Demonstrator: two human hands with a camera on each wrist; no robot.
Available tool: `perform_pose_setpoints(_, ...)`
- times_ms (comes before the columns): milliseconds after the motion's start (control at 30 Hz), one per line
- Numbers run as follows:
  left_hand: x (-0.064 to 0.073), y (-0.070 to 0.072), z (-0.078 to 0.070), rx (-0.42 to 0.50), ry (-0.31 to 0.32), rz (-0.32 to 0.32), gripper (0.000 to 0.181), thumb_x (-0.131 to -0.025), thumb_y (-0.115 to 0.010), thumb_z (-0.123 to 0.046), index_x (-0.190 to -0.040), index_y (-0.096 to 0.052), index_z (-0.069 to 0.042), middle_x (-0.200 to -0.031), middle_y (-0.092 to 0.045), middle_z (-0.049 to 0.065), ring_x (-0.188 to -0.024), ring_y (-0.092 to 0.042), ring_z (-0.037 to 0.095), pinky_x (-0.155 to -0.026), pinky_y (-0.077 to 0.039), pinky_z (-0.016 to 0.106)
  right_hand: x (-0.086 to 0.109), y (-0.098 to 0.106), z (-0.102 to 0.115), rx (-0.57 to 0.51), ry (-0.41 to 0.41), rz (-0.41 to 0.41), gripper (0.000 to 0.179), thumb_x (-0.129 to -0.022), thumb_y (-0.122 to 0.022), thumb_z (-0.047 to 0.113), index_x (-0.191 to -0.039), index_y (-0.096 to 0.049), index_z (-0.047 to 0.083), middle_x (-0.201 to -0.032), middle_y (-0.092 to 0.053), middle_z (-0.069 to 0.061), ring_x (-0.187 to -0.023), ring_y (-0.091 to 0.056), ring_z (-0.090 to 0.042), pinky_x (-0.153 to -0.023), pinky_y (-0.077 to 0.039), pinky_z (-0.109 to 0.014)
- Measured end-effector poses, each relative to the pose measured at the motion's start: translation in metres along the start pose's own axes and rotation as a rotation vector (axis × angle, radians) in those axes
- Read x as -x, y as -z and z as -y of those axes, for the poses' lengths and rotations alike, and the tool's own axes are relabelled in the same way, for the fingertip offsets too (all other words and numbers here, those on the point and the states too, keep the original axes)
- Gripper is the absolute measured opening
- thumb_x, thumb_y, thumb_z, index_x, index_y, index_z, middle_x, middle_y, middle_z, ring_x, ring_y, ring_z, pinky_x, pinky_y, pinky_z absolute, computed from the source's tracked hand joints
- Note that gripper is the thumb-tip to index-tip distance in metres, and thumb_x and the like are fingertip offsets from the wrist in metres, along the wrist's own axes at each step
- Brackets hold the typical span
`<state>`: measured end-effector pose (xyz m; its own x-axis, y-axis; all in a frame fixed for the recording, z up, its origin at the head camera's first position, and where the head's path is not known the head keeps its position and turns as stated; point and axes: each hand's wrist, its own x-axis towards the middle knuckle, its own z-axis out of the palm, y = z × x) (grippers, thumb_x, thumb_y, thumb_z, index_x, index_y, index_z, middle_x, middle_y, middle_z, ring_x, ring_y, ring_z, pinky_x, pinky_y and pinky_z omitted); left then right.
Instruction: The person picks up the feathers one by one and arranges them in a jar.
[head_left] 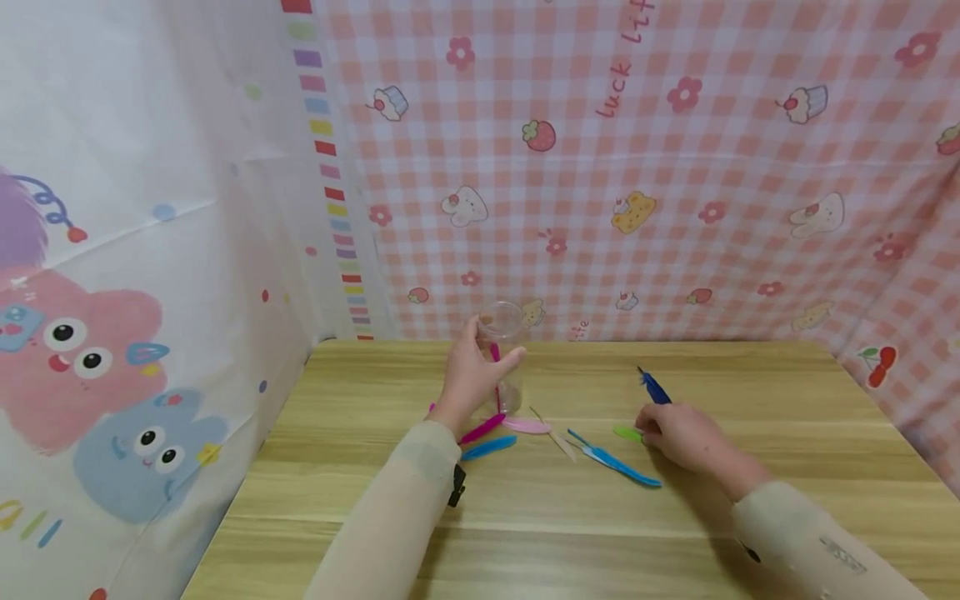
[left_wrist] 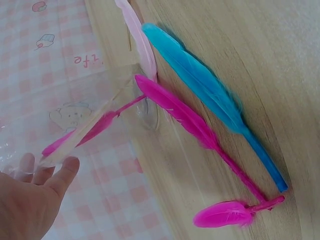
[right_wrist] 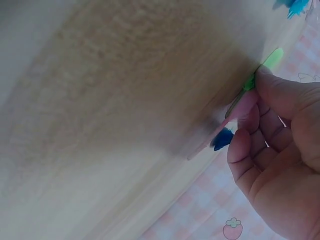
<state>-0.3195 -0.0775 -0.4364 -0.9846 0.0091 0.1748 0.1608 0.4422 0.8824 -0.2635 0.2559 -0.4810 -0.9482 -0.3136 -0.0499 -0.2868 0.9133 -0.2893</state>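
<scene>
My left hand [head_left: 472, 375] grips a clear plastic cup [head_left: 512, 392] standing near the table's back edge, thumb and fingers around its side. Inside it, a magenta feather [left_wrist: 95, 129] and a cream feather [left_wrist: 100, 115] lean against the wall. At the right, my right hand [head_left: 688, 437] pinches a light green feather [right_wrist: 272, 59] low over the table. A pink feather [right_wrist: 245, 105] lies alongside the green one, partly behind the fingers. Just beyond that hand is a dark blue feather [head_left: 654, 387], its lower end hidden by the hand in the head view.
On the wooden table [head_left: 570, 533] between my hands lie several feathers: magenta [head_left: 483, 429], bright blue [head_left: 489, 448], pale pink [head_left: 528, 427], cream [head_left: 564, 448] and blue-and-white [head_left: 615, 467]. A pink checked cloth [head_left: 600, 167] hangs behind; a white printed cloth [head_left: 187, 292] hangs at left.
</scene>
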Motion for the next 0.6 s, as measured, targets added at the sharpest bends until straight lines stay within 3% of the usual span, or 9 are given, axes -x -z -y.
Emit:
perform_pose_setpoints(333, 0.000, -0.001, 0.000, 0.012, -0.003, 0.000, 0.082, -0.089, -0.087, -0.044, -0.155, -0.044, -0.018, -0.140, -0.064, 0.009, -0.132, -0.063, 0.031, -0.110, -0.056, 0.051, 0.004, 0.007, 0.004, -0.071, 0.055, -0.061, 0.005, -0.098, -0.078, 0.016, -0.093, -0.077, 0.014, -0.089, -0.076, 0.004, -0.079, -0.064, -0.010, -0.074, -0.061, -0.039)
perform_pose_setpoints(600, 0.001, 0.000, 0.000, 0.018, 0.004, 0.006, 0.082, -0.090, -0.087, -0.044, -0.155, -0.044, -0.020, -0.140, -0.063, 0.009, -0.131, -0.062, 0.030, -0.109, -0.056, 0.051, 0.000, 0.017, 0.016, -0.123, 0.050, -0.094, 0.015, -0.106, -0.067, 0.017, -0.110, -0.076, 0.005, -0.095, -0.076, -0.003, -0.081, -0.064, -0.012, -0.073, -0.061, -0.039)
